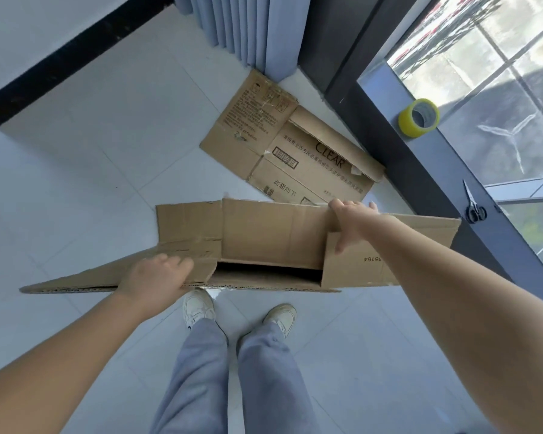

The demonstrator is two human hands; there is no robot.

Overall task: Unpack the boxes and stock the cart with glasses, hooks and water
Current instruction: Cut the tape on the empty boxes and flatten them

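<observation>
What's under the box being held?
Under the held box: white floor tiles and both white shoes, toes partly covered. Beyond it, the flattened CLEAR box has its near edge hidden.

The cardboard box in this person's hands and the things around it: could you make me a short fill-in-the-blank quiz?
1. Both hands, left hand and right hand, hold a collapsed ____ box.
2. The flattened box on the floor is printed with the word ____.
3. The tape roll on the window sill is ____ in colour.
4. Nearer on that sill lies a pair of ____.

Missing words: cardboard; CLEAR; yellow; scissors
</observation>
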